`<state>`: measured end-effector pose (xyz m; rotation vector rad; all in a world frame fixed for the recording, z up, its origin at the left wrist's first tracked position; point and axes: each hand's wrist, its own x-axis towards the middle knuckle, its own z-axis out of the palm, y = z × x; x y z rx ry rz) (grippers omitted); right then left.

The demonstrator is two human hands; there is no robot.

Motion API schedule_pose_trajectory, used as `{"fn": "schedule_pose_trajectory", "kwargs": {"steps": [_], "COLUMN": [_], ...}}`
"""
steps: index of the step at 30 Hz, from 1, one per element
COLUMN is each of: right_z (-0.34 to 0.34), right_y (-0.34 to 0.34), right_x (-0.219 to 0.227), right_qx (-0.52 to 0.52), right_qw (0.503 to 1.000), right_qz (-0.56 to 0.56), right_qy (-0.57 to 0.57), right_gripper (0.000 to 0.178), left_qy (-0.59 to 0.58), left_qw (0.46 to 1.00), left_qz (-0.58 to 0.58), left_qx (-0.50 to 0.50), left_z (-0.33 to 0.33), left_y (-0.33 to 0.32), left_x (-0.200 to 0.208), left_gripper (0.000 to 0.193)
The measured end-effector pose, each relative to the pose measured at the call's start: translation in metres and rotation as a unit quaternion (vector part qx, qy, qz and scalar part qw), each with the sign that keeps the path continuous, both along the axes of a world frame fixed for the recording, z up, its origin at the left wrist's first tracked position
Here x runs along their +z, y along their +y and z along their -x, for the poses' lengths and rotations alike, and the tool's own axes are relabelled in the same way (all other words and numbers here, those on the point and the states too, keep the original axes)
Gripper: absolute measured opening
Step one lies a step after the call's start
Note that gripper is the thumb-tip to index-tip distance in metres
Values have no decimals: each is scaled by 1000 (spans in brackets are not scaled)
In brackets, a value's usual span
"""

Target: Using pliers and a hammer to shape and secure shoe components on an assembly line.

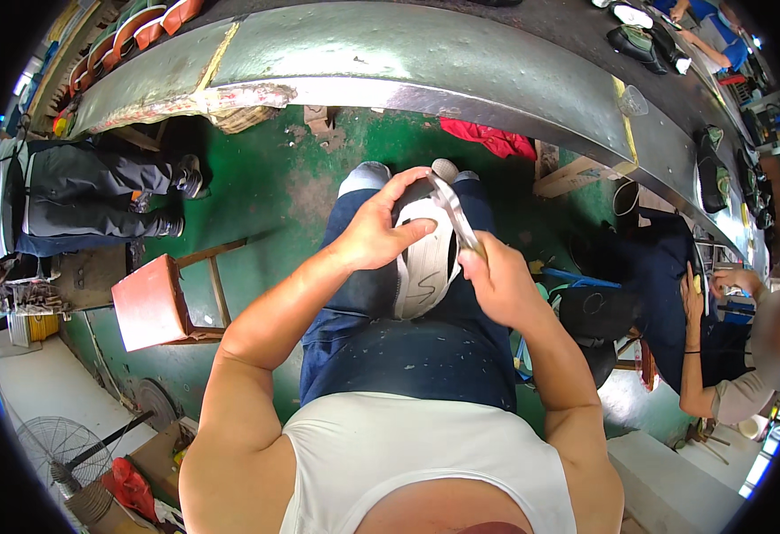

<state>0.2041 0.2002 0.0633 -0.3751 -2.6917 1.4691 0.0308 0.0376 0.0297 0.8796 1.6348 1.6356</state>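
A white shoe (425, 283) with a dark curved line stitched or drawn on it rests between my thighs. My left hand (381, 224) is closed on its far-left part, the thumb lying over the white upper and the index finger stretched along the far end. In my right hand (501, 280) is a silver metal hand tool (449, 209) with a brownish grip, looking like pincers or a hammer. The tool's head meets the shoe's far end, close to my left fingertips. A greyish rounded piece (444, 168) shows just beyond; I cannot make out what it is.
A long metal-edged bench (354, 55) curves across ahead, bearing dark shoes (636, 46). Left stand a reddish stool (151, 303) and a person's legs (96, 198). A seated co-worker (732, 356) is at right. A fan (60, 454) stands near left; red cloth (489, 136) lies under the bench.
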Motion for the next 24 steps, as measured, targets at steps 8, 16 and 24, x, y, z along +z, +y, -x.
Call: {"fn": "schedule_pose_trajectory", "kwargs": {"steps": [8,16,24], "right_z": [-2,-11,-14], "right_y": [11,14,37], "right_x": [-110,-140,-101], "right_qx": [-197,-211,-142], "right_qw": [971,959,971], "right_qz": [93,154,48], "right_qy": [-101,-113,-184], "right_gripper": [56,46,45], "left_qy": [-205,-155,-315], "left_qw": [970,962,909], "left_qz": [57,218,213], "left_qx": [-117,-47,-173], "left_z": [20,-14,6], "left_y": [22,36,11], "left_x": [-69,-90,-62], "left_gripper": [76,81,83]}}
